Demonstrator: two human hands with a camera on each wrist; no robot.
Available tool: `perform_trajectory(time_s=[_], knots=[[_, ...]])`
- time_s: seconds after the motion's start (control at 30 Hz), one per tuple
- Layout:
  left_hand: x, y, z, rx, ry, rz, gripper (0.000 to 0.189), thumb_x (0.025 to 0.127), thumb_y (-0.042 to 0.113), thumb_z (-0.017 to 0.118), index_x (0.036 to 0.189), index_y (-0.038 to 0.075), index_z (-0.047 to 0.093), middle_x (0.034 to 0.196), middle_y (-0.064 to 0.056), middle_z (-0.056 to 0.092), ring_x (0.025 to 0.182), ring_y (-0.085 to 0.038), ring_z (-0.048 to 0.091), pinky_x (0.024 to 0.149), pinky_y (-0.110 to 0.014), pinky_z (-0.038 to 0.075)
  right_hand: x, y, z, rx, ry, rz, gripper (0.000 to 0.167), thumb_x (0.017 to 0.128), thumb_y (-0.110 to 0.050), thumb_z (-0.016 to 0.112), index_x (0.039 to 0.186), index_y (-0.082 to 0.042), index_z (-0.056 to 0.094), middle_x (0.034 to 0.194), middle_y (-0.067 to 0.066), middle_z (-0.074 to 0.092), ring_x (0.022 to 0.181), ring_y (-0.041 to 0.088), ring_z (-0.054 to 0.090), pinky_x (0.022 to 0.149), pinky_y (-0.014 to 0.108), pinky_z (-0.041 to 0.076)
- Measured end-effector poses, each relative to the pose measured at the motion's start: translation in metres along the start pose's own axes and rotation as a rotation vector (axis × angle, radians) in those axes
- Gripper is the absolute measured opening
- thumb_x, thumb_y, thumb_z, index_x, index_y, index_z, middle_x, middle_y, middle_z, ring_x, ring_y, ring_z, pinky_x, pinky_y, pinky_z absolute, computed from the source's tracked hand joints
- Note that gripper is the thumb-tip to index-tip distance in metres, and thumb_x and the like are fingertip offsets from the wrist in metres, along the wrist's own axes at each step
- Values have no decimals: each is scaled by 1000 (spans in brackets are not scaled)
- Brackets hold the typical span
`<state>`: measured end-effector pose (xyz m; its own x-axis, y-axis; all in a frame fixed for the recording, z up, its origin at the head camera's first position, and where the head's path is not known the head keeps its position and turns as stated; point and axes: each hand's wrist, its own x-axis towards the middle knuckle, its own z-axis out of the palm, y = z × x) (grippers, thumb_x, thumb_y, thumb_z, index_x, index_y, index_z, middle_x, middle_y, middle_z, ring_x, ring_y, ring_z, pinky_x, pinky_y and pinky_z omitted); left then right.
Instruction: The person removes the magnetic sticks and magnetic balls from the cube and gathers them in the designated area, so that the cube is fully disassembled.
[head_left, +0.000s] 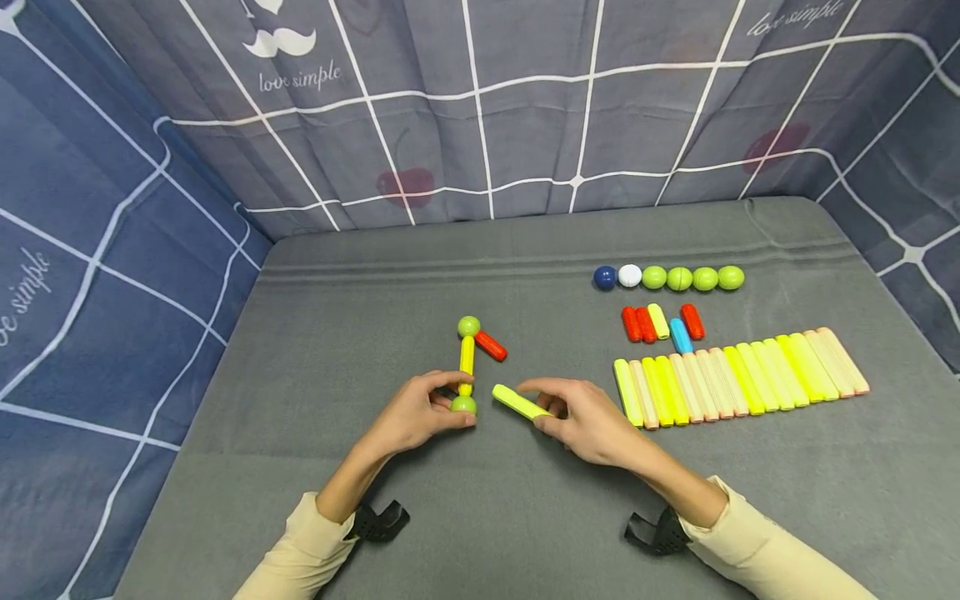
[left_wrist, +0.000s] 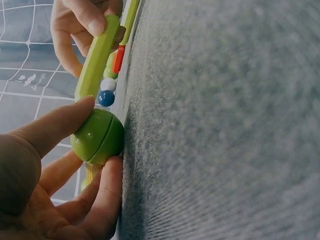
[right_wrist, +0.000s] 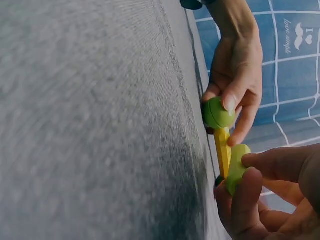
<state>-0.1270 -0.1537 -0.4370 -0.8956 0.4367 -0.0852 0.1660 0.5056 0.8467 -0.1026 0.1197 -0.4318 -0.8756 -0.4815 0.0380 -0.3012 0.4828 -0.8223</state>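
Observation:
My left hand [head_left: 416, 414] pinches the near green ball [head_left: 464, 406] between thumb and fingers. From that ball a yellow stick [head_left: 467, 360] runs to a far green ball [head_left: 468, 326], and a short red stick [head_left: 491, 346] angles out beside the far ball. My right hand [head_left: 588, 419] holds a yellow-green stick [head_left: 516, 400] by one end, its free end pointing toward the near ball. In the left wrist view, the stick's lower end [left_wrist: 86, 90] appears close to the grooved ball [left_wrist: 100, 136]; the thumb partly hides whether they touch.
A row of yellow, yellow-green and pale wooden-looking sticks [head_left: 738, 379] lies at the right. Beyond it are several short sticks [head_left: 646, 324] and a short blue one [head_left: 681, 336]. Farther back stand a dark blue ball [head_left: 604, 278], a white ball [head_left: 630, 276] and several green balls [head_left: 679, 278].

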Motion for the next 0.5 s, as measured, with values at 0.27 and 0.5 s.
perform_trajectory(time_s=[0.27, 0.5], knots=[[0, 2, -1, -8, -5, -4, 52, 78, 14, 86, 125, 6, 66, 113, -9, 64, 82, -15, 63, 70, -28, 53, -4, 5, -9, 142, -71, 20, 52, 89, 3, 65, 138, -14, 56, 89, 4, 60, 57, 13, 58, 49, 32, 52], [-1, 2, -2, -14, -11, -4, 52, 78, 14, 86, 126, 5, 66, 114, -10, 64, 82, -16, 63, 69, -28, 53, -7, 5, -14, 175, -162, 30, 66, 90, 4, 62, 149, -17, 43, 88, 5, 54, 55, 17, 58, 49, 34, 53]])
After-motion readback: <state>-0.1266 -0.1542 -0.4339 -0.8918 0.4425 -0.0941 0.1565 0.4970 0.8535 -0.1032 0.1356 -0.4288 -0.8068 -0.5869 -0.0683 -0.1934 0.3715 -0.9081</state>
